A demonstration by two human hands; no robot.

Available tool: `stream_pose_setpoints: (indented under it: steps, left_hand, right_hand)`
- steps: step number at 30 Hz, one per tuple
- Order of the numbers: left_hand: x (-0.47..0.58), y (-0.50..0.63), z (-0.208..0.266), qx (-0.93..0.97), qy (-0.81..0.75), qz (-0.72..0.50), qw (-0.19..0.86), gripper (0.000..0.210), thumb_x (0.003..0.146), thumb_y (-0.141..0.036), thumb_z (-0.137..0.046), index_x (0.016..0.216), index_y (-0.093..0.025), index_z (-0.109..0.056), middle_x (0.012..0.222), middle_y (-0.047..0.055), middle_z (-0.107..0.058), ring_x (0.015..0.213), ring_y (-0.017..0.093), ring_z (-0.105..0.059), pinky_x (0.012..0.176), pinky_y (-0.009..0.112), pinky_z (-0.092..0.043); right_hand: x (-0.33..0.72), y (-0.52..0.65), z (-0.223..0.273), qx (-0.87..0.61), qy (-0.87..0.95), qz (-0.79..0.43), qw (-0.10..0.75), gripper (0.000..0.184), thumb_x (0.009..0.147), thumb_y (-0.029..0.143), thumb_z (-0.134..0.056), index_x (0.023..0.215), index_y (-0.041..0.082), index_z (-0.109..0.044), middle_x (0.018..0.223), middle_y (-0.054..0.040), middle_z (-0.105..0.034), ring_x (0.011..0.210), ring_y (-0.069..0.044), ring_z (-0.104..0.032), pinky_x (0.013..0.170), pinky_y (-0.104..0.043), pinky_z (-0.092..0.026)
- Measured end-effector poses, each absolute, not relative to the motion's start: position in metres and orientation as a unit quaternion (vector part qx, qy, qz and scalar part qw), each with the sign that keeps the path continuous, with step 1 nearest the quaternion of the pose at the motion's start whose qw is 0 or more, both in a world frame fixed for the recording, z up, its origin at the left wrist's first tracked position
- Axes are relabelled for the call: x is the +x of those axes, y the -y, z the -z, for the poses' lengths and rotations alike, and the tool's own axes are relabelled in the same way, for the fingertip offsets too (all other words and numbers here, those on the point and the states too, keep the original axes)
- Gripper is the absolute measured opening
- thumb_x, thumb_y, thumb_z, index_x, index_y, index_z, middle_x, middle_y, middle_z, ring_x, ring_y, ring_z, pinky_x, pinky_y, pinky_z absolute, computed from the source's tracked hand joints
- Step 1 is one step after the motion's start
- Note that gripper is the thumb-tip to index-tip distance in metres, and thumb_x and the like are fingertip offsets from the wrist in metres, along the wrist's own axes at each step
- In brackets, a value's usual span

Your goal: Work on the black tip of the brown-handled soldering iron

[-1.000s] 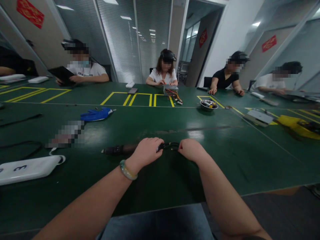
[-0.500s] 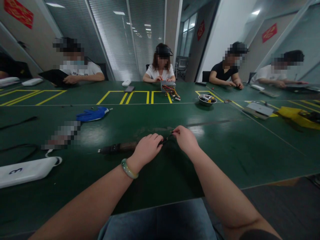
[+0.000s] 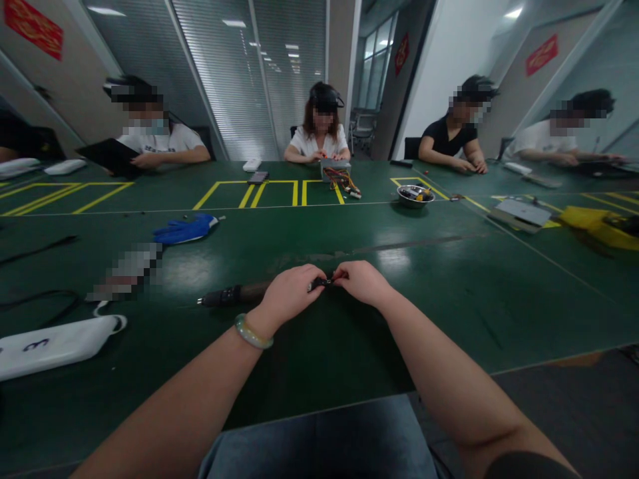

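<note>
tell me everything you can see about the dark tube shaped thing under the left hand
The dark tube-shaped thing is long and slim, with small shiny, metal-looking prongs at its left end, a black section next and a brownish stretch beyond. It appears to lie lengthwise on the green table, pointing left. The left hand covers its right part. Small dark pieces show between the two hands' fingertips, but how they join it is hidden.

Sideways 3 (image 3: 36, 345) on white case (image 3: 74, 341)

Tool (image 3: 219, 297) seemingly on table (image 3: 324, 352); behind, glove (image 3: 184, 230) left, bowl (image 3: 413, 202) right.
</note>
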State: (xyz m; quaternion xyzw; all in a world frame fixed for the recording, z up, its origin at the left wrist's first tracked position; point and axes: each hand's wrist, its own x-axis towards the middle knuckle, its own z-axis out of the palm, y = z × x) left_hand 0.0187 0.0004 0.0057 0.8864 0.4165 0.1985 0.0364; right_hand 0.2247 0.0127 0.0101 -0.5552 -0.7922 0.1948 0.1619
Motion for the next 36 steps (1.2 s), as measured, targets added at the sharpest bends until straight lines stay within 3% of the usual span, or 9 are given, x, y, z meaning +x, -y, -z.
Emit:
stream_pose_setpoints:
  steps: [19, 25, 27, 31, 36]
  left_hand:
    - [0.016, -0.001, -0.005, 0.885, -0.412, -0.213, 0.043, 0.018, 0.086, -0.028, -0.062, 0.104, -0.023, -0.062, 0.105, 0.002, -0.065, 0.098, 0.020, -0.061, 0.086, 0.035, -0.049]
    - [0.017, -0.004, -0.004, 0.883, -0.417, -0.212, 0.034, 0.018, 0.085, -0.028, -0.064, 0.102, -0.023, -0.062, 0.104, 0.003, -0.065, 0.097, 0.022, -0.061, 0.085, 0.036, -0.049]
    - [0.018, -0.004, -0.003, 0.884, -0.412, -0.218, 0.031, 0.017, 0.085, -0.027, -0.064, 0.101, -0.023, -0.062, 0.104, 0.003, -0.065, 0.097, 0.022, -0.061, 0.086, 0.036, -0.048]
    - [0.018, -0.003, -0.002, 0.885, -0.412, -0.217, 0.019, 0.017, 0.084, -0.026, -0.064, 0.101, -0.022, -0.062, 0.102, 0.003, -0.064, 0.095, 0.022, -0.061, 0.085, 0.037, -0.049]
    - [0.019, -0.001, -0.002, 0.886, -0.409, -0.216, 0.010, 0.020, 0.085, -0.025, -0.063, 0.105, -0.021, -0.061, 0.105, 0.005, -0.064, 0.097, 0.022, -0.061, 0.085, 0.038, -0.050]
  right_hand:
    - [0.214, -0.015, 0.005, -0.576, 0.746, -0.246, 0.227, 0.003, 0.081, 0.022, -0.067, 0.082, 0.019, -0.068, 0.076, 0.0018, -0.065, 0.069, -0.011, -0.058, 0.060, -0.021, -0.039]
    - [0.211, -0.016, 0.009, -0.573, 0.729, -0.255, 0.276, 0.028, 0.082, 0.016, -0.066, 0.109, 0.019, -0.064, 0.077, 0.0015, -0.064, 0.072, -0.012, -0.059, 0.064, -0.021, -0.041]
    - [0.211, -0.018, 0.009, -0.561, 0.739, -0.261, 0.266, 0.031, 0.084, 0.016, -0.064, 0.115, 0.020, -0.064, 0.082, 0.0008, -0.066, 0.076, -0.012, -0.060, 0.068, -0.022, -0.042]
    - [0.210, -0.021, 0.011, -0.540, 0.768, -0.259, 0.225, 0.024, 0.087, 0.018, -0.060, 0.108, 0.023, -0.069, 0.096, 0.0000, -0.068, 0.086, -0.014, -0.061, 0.075, -0.023, -0.043]
    - [0.208, -0.022, 0.011, -0.567, 0.771, -0.209, 0.199, 0.017, 0.088, 0.022, -0.059, 0.102, 0.022, -0.069, 0.096, -0.0012, -0.069, 0.087, -0.016, -0.061, 0.074, -0.024, -0.042]
